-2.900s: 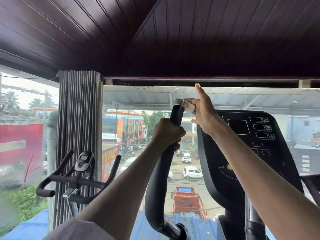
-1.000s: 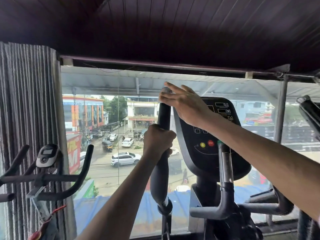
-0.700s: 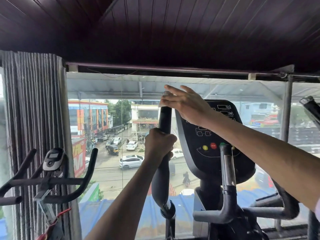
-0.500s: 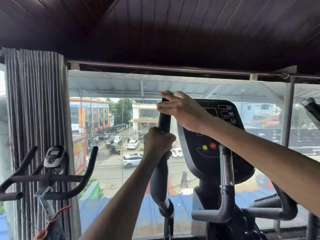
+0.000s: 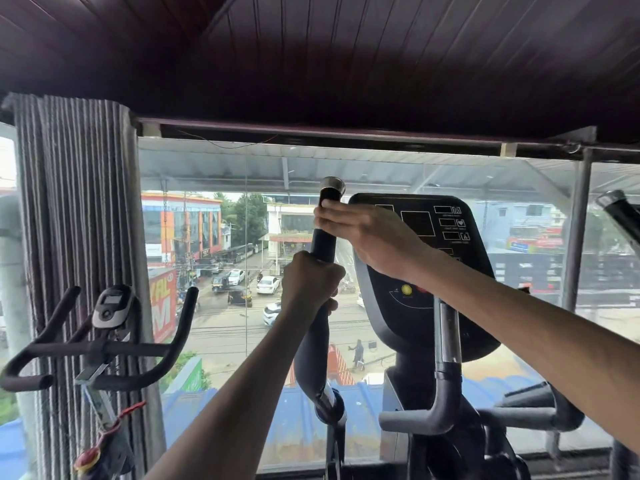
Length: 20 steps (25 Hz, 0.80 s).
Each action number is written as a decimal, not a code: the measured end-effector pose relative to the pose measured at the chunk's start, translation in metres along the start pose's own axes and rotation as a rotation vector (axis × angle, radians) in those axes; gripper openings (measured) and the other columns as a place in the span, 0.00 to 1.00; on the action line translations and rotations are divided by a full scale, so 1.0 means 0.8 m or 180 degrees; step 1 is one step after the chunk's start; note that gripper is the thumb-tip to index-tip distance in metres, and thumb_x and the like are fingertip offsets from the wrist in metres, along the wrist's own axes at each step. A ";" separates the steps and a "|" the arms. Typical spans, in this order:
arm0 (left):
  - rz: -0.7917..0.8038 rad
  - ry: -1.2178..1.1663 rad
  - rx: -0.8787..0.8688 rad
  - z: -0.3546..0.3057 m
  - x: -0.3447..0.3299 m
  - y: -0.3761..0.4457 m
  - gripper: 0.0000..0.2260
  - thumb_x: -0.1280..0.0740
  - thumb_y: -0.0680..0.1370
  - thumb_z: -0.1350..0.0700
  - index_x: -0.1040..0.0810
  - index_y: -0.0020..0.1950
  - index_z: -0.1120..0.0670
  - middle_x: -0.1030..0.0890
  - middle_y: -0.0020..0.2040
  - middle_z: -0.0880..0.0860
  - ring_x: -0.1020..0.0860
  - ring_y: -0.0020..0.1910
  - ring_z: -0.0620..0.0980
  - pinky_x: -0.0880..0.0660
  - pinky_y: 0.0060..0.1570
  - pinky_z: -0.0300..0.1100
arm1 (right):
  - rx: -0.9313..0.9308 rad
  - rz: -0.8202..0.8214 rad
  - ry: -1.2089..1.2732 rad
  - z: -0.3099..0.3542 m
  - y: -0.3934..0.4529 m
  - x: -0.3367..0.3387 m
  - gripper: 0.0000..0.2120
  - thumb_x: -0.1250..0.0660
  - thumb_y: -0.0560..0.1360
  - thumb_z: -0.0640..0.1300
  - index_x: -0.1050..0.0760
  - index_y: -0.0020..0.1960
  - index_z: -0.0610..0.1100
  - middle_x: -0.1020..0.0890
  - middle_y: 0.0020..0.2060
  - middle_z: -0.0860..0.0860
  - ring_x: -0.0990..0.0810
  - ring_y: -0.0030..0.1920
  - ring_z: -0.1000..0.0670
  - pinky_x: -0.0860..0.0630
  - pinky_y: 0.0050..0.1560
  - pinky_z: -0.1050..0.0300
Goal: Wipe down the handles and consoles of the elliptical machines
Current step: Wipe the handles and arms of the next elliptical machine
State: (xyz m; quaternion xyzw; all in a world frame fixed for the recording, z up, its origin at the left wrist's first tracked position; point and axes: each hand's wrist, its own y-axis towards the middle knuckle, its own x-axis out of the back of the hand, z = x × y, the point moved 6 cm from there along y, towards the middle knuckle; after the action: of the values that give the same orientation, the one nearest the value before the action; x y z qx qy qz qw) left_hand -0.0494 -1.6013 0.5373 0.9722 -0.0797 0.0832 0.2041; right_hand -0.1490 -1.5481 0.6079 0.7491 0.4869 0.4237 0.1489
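One handle (image 5: 320, 289) of the elliptical machine was being worked on, the tall black one just left of the console (image 5: 420, 268). The left hand (image 5: 310, 284) was curled tight round its middle, apparently steadying it. The right hand (image 5: 367, 233) lay across the upper stretch just under the metal cap, fingers straight and together, pressed against the grip; whether a cloth sat beneath them could not be told. Judging by that, the job looked to be in its early or middle part: the console, the short fixed handles (image 5: 436, 407) below it and the far handle (image 5: 620, 213) at the right edge showed no hand on them and probably remained to be wiped. An exercise bike (image 5: 104, 341) stood to the left by the curtain (image 5: 76, 209). No containers were in view, so nothing could be said of contents.
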 end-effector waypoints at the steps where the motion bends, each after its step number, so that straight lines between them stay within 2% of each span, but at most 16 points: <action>1: -0.0041 0.0063 -0.0005 0.002 0.001 -0.003 0.06 0.34 0.69 0.61 0.22 0.42 0.63 0.19 0.29 0.57 0.21 0.21 0.57 0.23 0.24 0.46 | 0.0055 -0.0011 0.0049 0.002 -0.011 -0.001 0.31 0.31 0.71 0.24 0.28 0.71 0.42 0.27 0.71 0.48 0.30 0.72 0.48 0.25 0.66 0.42; 3: -0.0104 0.0200 0.0005 0.007 0.002 -0.011 0.07 0.34 0.69 0.58 0.23 0.45 0.60 0.17 0.35 0.57 0.19 0.22 0.57 0.22 0.24 0.44 | 0.0088 -0.0054 0.0068 -0.006 -0.022 0.002 0.33 0.30 0.71 0.25 0.29 0.73 0.43 0.27 0.71 0.49 0.29 0.72 0.48 0.25 0.66 0.43; 5: -0.0162 0.0311 0.0015 0.012 0.003 -0.017 0.09 0.34 0.69 0.57 0.23 0.46 0.59 0.17 0.37 0.56 0.20 0.22 0.55 0.21 0.25 0.43 | 0.0001 -0.0067 0.0017 -0.014 -0.014 0.003 0.33 0.30 0.71 0.25 0.29 0.72 0.43 0.27 0.71 0.48 0.28 0.71 0.48 0.24 0.65 0.45; 9: -0.0248 0.0370 0.0010 0.016 0.007 -0.029 0.08 0.34 0.69 0.57 0.22 0.44 0.59 0.17 0.33 0.56 0.20 0.21 0.55 0.21 0.25 0.43 | -0.0169 -0.0099 0.0002 0.002 0.000 -0.001 0.30 0.31 0.70 0.24 0.25 0.69 0.42 0.25 0.70 0.48 0.27 0.71 0.47 0.21 0.60 0.43; 13: -0.0249 0.0388 0.0022 0.027 0.009 -0.049 0.07 0.36 0.68 0.58 0.23 0.43 0.58 0.18 0.31 0.55 0.21 0.20 0.55 0.23 0.23 0.42 | 0.0131 -0.0073 0.0095 0.022 -0.029 0.003 0.30 0.32 0.71 0.24 0.26 0.70 0.42 0.25 0.70 0.48 0.27 0.70 0.47 0.22 0.63 0.47; 17: -0.0320 0.0367 0.0064 0.027 0.012 -0.054 0.06 0.36 0.68 0.58 0.23 0.42 0.56 0.18 0.31 0.54 0.21 0.20 0.55 0.22 0.24 0.43 | -0.0036 -0.0203 -0.0163 0.001 -0.009 0.014 0.32 0.29 0.67 0.23 0.24 0.68 0.40 0.23 0.67 0.45 0.24 0.68 0.45 0.23 0.61 0.49; 20: -0.0290 0.0363 0.0011 0.026 0.012 -0.056 0.05 0.36 0.68 0.59 0.23 0.41 0.58 0.19 0.30 0.54 0.21 0.20 0.55 0.21 0.24 0.45 | -0.0089 -0.0111 -0.0074 0.022 0.000 -0.001 0.29 0.30 0.68 0.24 0.24 0.68 0.39 0.23 0.67 0.44 0.25 0.69 0.44 0.20 0.60 0.44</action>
State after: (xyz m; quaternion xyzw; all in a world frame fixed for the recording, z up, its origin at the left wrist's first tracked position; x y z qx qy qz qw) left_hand -0.0290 -1.5705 0.5031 0.9688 -0.0234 0.1292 0.2101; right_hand -0.1351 -1.5453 0.5971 0.7433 0.4922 0.4190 0.1724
